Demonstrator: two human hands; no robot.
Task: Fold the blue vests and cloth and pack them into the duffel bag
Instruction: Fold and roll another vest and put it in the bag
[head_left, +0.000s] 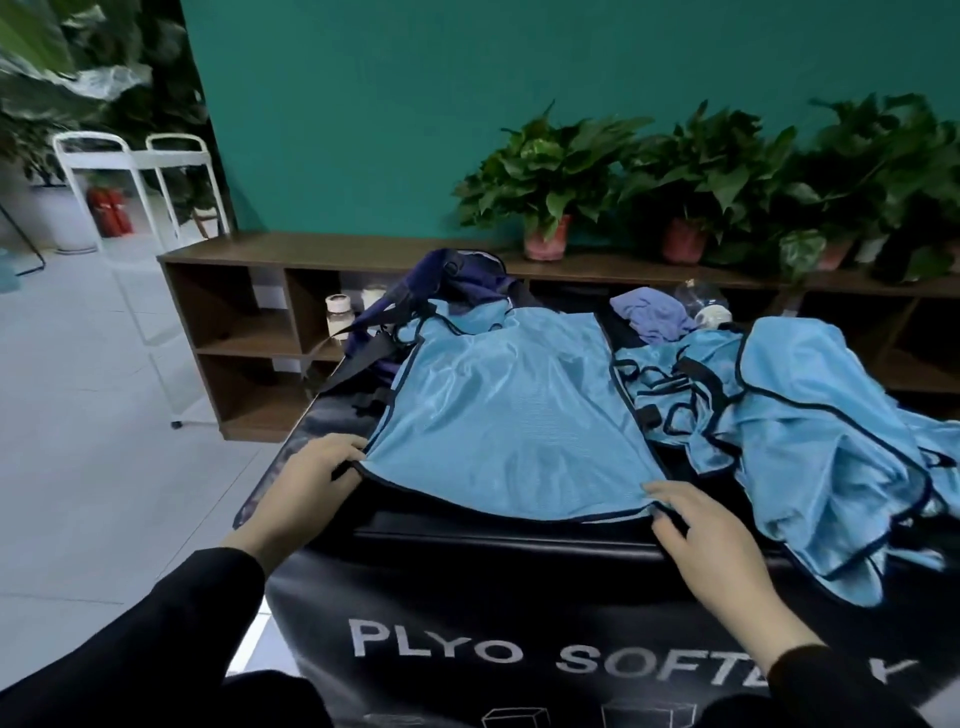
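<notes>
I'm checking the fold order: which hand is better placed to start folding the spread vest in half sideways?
Probably the left hand: it already pinches the flat vest's near left corner at the hem. The right hand only rests flat on the right corner, beside the heap of vests.

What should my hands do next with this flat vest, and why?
Probably fold it in half. The vest already lies spread flat on the black box, the left hand pinches its near left corner, and the right hand rests on the near right corner. Bringing the near hem up to the shoulders would make it small enough for the duffel bag behind.
</notes>
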